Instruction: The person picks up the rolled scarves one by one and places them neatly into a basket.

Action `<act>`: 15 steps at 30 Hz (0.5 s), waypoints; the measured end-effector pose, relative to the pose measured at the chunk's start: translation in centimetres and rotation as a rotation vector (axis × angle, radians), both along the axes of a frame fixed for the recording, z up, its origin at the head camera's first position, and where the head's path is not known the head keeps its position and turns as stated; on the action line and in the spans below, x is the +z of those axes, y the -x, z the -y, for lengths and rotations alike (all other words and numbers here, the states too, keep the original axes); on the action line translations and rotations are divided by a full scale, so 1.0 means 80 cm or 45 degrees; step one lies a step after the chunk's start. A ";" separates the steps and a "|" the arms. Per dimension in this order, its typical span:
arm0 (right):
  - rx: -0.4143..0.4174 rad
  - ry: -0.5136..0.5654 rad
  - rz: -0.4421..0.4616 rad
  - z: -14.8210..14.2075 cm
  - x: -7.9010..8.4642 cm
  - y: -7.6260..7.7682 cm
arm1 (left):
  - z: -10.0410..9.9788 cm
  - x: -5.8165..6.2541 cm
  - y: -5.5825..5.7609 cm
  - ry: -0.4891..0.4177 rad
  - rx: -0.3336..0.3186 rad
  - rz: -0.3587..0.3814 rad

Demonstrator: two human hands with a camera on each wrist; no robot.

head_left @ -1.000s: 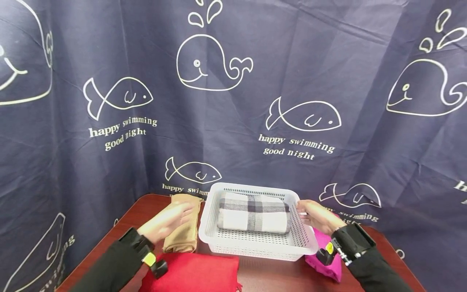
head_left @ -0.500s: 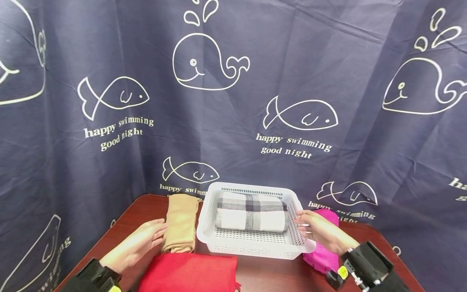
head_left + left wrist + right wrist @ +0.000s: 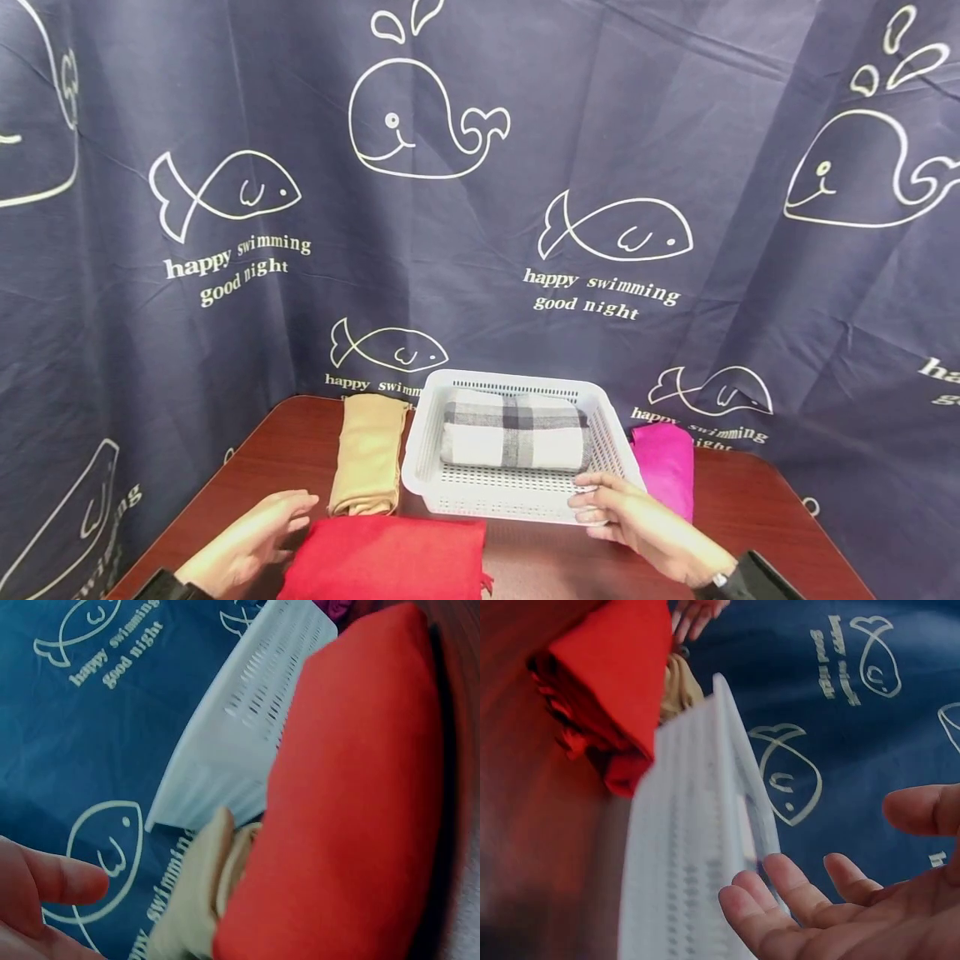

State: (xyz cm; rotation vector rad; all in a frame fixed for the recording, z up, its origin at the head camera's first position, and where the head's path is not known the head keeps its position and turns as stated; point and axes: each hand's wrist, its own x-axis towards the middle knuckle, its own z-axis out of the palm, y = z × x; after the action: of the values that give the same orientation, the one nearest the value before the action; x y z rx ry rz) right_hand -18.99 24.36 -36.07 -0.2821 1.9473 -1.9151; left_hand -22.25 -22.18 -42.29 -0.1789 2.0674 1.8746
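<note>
In the head view, a folded red cloth (image 3: pixel 386 560) with a fringed corner lies at the table's front. My left hand (image 3: pixel 251 533) is just left of it, fingers relaxed and holding nothing. In the right wrist view my right hand (image 3: pixel 832 915) has its fingers spread beside the white basket (image 3: pixel 679 825); in the head view it overlaps the basket's front right corner. Inside the basket rests a rolled black-and-white checked cloth (image 3: pixel 516 433). The red cloth (image 3: pixel 345 795) looms large in the left wrist view, with the left thumb and palm at the lower left.
A folded tan cloth (image 3: pixel 369 454) lies left of the basket, and a magenta cloth (image 3: pixel 666 467) lies to its right. The brown table (image 3: pixel 738 508) ends against a dark blue curtain (image 3: pixel 480 283) printed with whales and fish.
My left hand has drawn back from over the tan cloth to the red cloth's left side. My right hand has come from the basket's right side toward its front right corner.
</note>
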 end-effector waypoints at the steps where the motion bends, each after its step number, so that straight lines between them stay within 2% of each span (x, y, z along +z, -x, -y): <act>1: 0.026 0.016 0.003 0.003 -0.004 -0.002 | 0.001 -0.002 0.000 0.006 0.009 0.019; 4: 0.061 0.035 0.035 0.014 -0.016 -0.006 | 0.004 -0.007 0.000 0.038 0.011 0.054; 11: 0.052 0.018 0.128 0.043 -0.050 -0.006 | 0.005 -0.016 -0.002 0.093 0.038 0.147; 15: 0.081 0.042 0.189 0.056 -0.070 -0.007 | 0.005 -0.021 -0.004 0.107 0.021 0.159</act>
State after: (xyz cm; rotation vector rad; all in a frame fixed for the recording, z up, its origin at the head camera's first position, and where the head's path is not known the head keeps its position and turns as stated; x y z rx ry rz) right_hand -18.45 19.87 -41.66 -0.2027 1.7916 -1.8734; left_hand -21.96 -22.57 -43.94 -0.3261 2.0663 1.7399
